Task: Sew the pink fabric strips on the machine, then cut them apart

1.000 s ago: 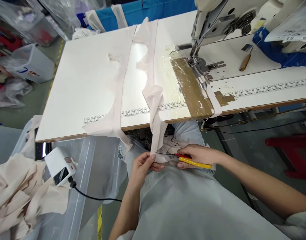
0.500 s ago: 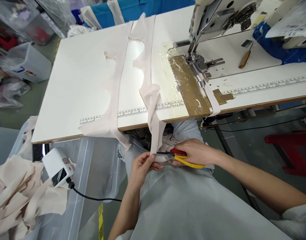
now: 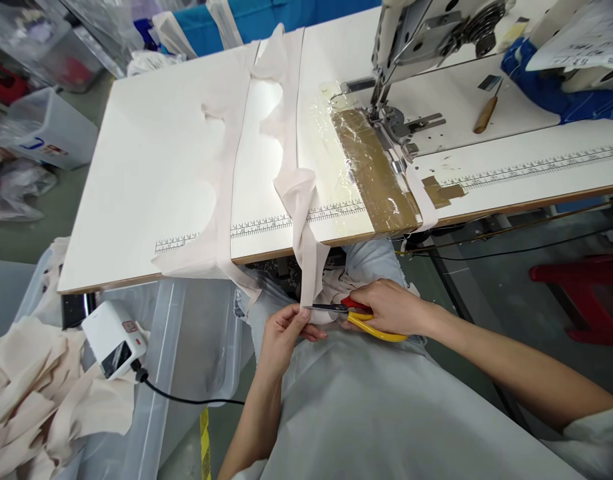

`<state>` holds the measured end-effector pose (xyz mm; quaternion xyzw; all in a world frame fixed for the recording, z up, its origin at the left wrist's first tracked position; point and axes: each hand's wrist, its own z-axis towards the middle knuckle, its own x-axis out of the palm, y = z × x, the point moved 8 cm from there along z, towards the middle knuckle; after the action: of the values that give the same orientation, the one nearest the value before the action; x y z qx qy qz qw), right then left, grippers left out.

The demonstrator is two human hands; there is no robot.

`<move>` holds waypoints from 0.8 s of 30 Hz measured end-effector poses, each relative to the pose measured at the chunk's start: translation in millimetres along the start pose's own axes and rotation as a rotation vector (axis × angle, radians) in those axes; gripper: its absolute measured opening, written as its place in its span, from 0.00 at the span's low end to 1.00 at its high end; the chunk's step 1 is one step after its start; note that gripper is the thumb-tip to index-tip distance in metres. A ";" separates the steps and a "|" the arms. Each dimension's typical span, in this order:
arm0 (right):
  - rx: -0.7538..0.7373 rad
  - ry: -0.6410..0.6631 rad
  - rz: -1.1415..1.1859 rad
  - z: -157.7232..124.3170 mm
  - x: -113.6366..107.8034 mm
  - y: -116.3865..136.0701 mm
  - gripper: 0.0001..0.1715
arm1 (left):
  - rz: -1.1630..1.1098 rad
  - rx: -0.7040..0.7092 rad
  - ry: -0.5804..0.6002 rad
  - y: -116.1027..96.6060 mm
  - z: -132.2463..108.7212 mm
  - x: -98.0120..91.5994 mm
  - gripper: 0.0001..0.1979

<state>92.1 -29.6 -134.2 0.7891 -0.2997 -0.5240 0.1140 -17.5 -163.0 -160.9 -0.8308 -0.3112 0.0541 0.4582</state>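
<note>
A pale pink fabric strip point(image 3: 306, 220) runs down the white sewing table point(image 3: 151, 180) and hangs over its front edge onto my lap. My left hand point(image 3: 283, 331) pinches the strip's lower end between thumb and fingers. My right hand point(image 3: 391, 308) is closed on scissors with red and yellow handles point(image 3: 359, 313). Their dark blades lie across the strip just beside my left thumb.
A sewing machine point(image 3: 411, 40) stands at the back right, with a wooden-handled tool point(image 3: 483, 115) beside it. A clear plastic bin point(image 3: 186, 347) with pale fabric pieces point(image 3: 31, 393) and a white plugged-in device point(image 3: 113, 337) sits at the left. A red stool point(image 3: 581, 293) stands at the right.
The scissor handles have drawn together in my right hand and the blades have closed on the strip. My left hand keeps its pinch. The view has shifted slightly.
</note>
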 end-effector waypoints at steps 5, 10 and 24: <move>-0.001 0.020 -0.003 1.8 -0.5 1.6 0.25 | -0.009 -0.005 -0.005 -0.1 -1.2 -1.7 0.23; -0.004 0.024 -0.018 3.8 -2.6 5.9 0.25 | -0.011 -0.004 -0.004 0.6 -1.0 -5.8 0.23; -0.042 -0.143 0.106 -3.2 7.4 -0.7 0.27 | 0.445 0.396 -0.316 -39.2 1.3 -36.0 0.24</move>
<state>97.1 -33.9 -138.9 0.7302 -0.3373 -0.5784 0.1362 -65.1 -167.3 -137.5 -0.7547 -0.1727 0.3404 0.5336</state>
